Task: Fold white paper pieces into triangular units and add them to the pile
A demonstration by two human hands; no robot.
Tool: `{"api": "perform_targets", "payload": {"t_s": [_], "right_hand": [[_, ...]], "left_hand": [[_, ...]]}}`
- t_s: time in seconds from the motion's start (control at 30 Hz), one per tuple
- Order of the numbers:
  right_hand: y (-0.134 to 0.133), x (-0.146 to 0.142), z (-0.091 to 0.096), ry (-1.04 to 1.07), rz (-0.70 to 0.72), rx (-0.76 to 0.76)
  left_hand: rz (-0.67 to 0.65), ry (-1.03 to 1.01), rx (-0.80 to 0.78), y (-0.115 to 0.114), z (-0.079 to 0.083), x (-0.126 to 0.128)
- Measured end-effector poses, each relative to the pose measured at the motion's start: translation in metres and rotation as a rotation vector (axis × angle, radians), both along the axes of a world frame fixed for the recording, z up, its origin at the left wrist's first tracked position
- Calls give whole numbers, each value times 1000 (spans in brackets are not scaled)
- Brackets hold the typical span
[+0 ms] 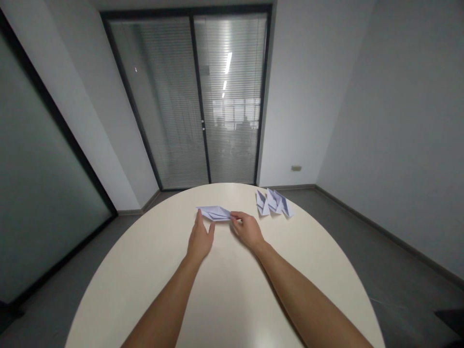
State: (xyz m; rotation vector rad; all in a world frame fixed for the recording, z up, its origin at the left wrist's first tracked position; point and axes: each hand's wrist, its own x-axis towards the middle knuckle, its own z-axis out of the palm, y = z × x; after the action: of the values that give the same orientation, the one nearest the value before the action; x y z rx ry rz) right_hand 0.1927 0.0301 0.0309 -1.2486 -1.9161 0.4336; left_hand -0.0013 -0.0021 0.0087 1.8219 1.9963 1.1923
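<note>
A folded white paper piece [214, 212], long and pointed at both ends, lies on the round cream table [224, 290]. My right hand [247, 228] pinches its right tip with fingers closed. Just below the paper's left end my left hand [200, 240] rests on the table, fingers stretched out and thumb apart, fingertips touching or nearly touching the paper.
Three folded white paper pieces [273, 202] lie in a row near the table's far right edge. Beyond the table are glass doors with blinds [195, 101], grey walls and a grey floor.
</note>
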Motion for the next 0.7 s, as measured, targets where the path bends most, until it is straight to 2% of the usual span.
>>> {"api": "perform_targets", "payload": {"t_s": [0.13,0.3,0.7], "right_hand": [[1,1,-4,4,66,-28],[-1,3,-2,-24,88,-28],[-4,4,0,-109,140,61]], "left_hand": [[61,-158,61,4,0,-2],[79,-75,159,1,6,-1],[61,-77,130,-4,9,1]]}}
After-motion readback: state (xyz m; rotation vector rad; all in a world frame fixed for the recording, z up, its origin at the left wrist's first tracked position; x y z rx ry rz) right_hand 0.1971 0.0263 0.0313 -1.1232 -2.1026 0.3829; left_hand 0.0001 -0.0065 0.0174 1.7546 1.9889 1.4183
